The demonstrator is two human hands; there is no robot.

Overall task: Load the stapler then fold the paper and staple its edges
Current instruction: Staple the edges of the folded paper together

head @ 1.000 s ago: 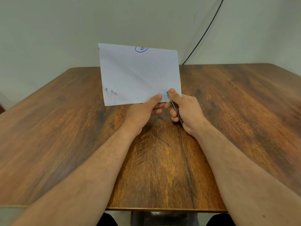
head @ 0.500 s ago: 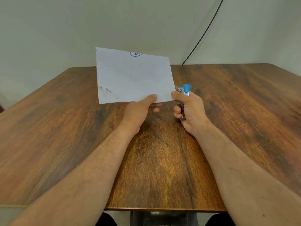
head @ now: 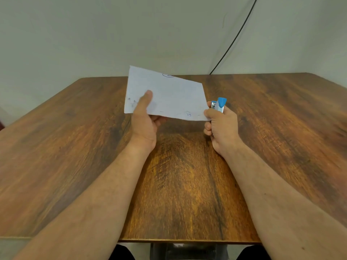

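A person's bare left forearm reaches in from the lower left over a dark-grained wooden table [head: 75,147], seen from a head-worn camera looking forward and down. The left hand [head: 144,122] pinches a folded sheet of white paper [head: 174,96] near its lower left corner, thumb laid flat on the upper face and the other fingers [head: 159,120] curled beneath it. The paper is held in the air above the middle of the table, tilted so that its right side drops lower than its left, its far left corner rising against the pale wall [head: 131,34]. Faint blue ink marks run along the near edge of the sheet, and a small blue circled mark sits close to its far edge. At the paper's lower right corner, the right hand [head: 221,126] is clenched around a small stapler [head: 218,105], whose blue cap and silver metal front stand upright out of the top of the fist. The tip of the right thumb touches the corner of the sheet, with the stapler just beside the paper's right edge; whether its mouth has closed on the sheet cannot be told. Behind the right hand, a black cable [head: 234,38] runs diagonally down the wall to the table's far edge.
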